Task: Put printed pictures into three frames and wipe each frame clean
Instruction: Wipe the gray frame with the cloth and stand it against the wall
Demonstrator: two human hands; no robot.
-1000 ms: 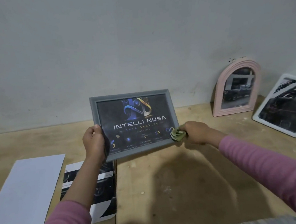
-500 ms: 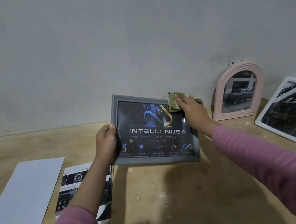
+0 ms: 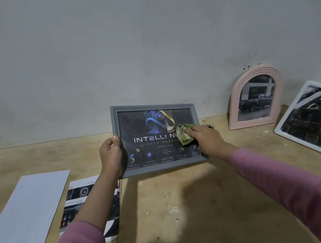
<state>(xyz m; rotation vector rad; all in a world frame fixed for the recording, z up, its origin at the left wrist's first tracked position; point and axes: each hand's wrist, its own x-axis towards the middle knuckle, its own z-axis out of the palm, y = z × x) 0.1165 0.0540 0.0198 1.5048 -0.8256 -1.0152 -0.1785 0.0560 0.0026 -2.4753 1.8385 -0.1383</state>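
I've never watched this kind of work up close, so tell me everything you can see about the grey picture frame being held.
The grey frame is a landscape rectangle with a plain moulded border, plastic or painted wood by its look. It holds a dark print with a blue and gold logo and the words INTELLI and DATA. It is raised above the wooden table, tilted back. The left hand grips its left edge; the right hand presses a crumpled green cloth on the glass, right of centre.
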